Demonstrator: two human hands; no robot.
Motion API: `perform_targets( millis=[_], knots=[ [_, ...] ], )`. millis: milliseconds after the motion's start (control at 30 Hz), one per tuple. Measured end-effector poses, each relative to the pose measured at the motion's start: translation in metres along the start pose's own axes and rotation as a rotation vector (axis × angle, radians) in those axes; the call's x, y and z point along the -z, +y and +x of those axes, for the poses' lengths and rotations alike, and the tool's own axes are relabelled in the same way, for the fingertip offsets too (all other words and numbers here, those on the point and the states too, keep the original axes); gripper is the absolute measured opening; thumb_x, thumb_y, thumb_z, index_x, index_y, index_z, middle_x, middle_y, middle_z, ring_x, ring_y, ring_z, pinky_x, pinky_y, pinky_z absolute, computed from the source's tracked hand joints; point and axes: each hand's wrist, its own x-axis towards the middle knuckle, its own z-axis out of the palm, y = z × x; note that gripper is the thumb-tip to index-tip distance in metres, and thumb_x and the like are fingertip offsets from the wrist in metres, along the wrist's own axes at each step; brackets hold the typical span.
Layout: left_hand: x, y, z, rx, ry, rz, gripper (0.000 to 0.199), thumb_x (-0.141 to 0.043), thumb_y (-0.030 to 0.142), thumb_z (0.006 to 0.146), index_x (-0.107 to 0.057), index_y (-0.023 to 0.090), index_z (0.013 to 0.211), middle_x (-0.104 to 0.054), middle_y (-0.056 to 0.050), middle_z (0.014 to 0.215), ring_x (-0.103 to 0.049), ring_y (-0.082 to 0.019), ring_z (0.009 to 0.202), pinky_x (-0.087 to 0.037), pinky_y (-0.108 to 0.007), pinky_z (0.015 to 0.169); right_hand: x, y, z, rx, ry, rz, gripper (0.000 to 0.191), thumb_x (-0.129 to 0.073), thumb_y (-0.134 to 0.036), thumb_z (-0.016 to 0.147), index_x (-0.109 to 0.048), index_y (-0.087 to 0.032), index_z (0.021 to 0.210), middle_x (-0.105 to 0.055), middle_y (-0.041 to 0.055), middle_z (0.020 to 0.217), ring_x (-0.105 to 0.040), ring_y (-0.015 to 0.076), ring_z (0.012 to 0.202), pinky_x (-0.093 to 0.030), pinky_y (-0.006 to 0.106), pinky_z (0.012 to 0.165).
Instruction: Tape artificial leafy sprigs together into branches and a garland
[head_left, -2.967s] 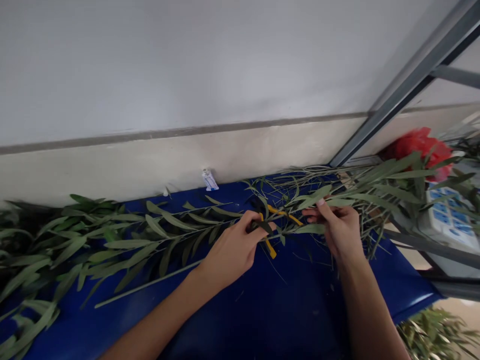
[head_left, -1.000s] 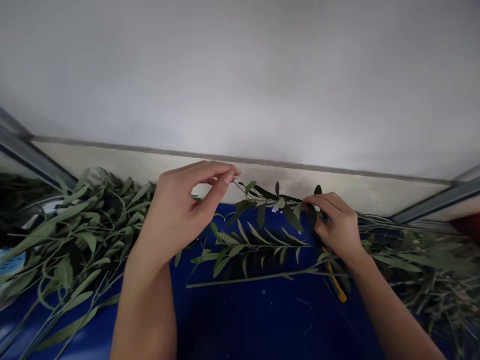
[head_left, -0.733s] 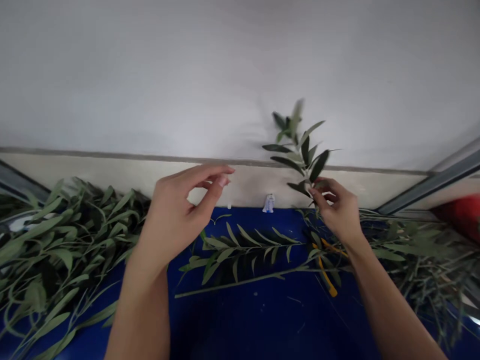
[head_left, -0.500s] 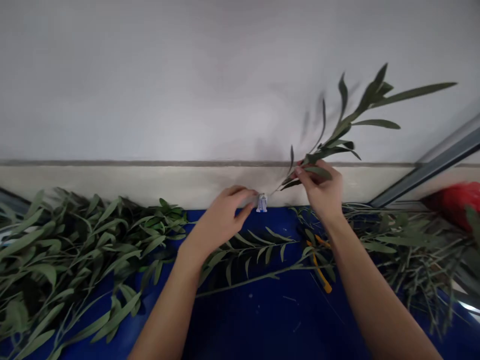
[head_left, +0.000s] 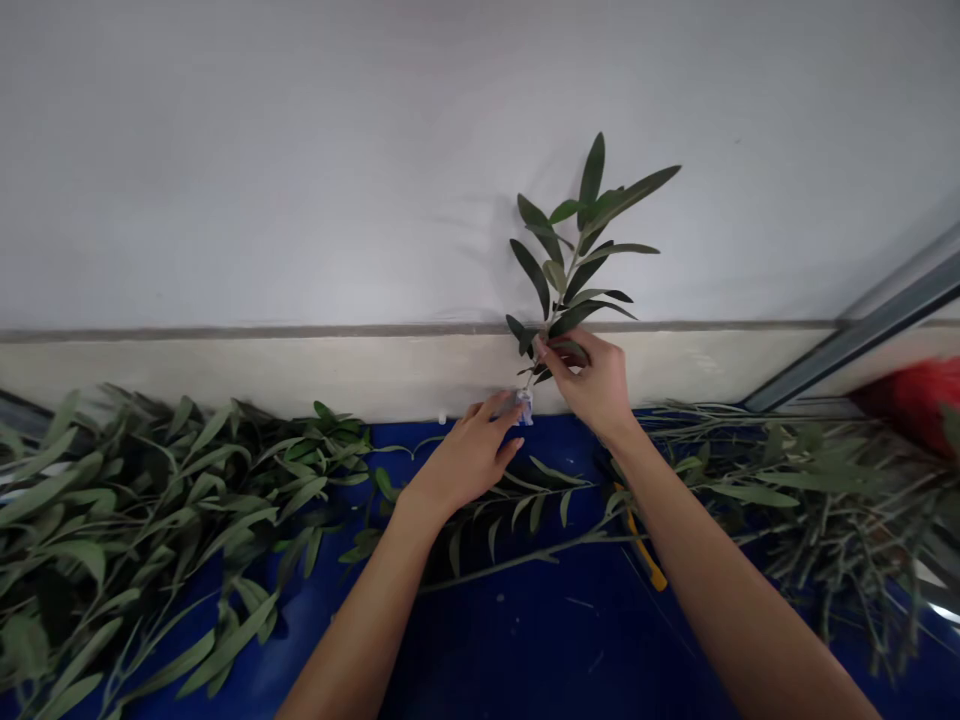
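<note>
My right hand (head_left: 594,372) is closed in a pinch on the lower stem of a leafy olive sprig (head_left: 576,262), which stands up against the wall and leans right. The sprig's bare lower end comes down at a small white-and-blue crinkled object (head_left: 524,407), whose kind I cannot make out. Beside that object my left hand (head_left: 472,458) has its fingers stretched out, the fingertips at its left side and the thumb apart below. Beneath the hands, a long leafy olive branch (head_left: 525,553) lies across the blue tabletop (head_left: 510,650).
A heap of cut olive branches (head_left: 187,500) covers the left side. On the right lie more stems (head_left: 832,530), partly stripped of leaves, and a red thing (head_left: 911,405). A yellow-handled tool (head_left: 646,555) lies near my right forearm. The pale wall (head_left: 300,200) rises behind.
My right hand has brought the sprig left and turned it more upright, its stem end now at the white-and-blue object. My left thumb has moved away from that object, and the fingers have spread.
</note>
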Motion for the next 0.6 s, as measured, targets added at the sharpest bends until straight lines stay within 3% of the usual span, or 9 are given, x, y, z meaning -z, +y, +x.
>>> perform_targets(
  millis=[267,600],
  knots=[
    [0.0,0.002,0.0,0.007,-0.014,-0.009,0.049,-0.043,0.025,0.106,-0.042,0.015,0.154,-0.039,-0.016,0.163,-0.04,-0.033,0.149,-0.039,-0.051,0.12,0.001,0.001,-0.001,-0.03,-0.014,0.012,0.008,-0.069,-0.027,0.088,-0.072,-0.019,0.086,-0.076,0.0053,0.083,-0.074,0.0205,0.071,-0.062,0.033,0.067],
    [0.006,0.003,-0.003,0.016,-0.024,-0.044,0.047,-0.043,0.027,0.105,-0.044,0.019,0.152,-0.04,-0.015,0.163,-0.041,-0.034,0.149,-0.041,-0.055,0.118,0.014,-0.007,0.002,-0.062,0.109,0.076,0.007,-0.071,-0.027,0.084,-0.071,-0.02,0.085,-0.076,0.0035,0.078,-0.074,0.0204,0.07,-0.061,0.034,0.066]
  ],
)
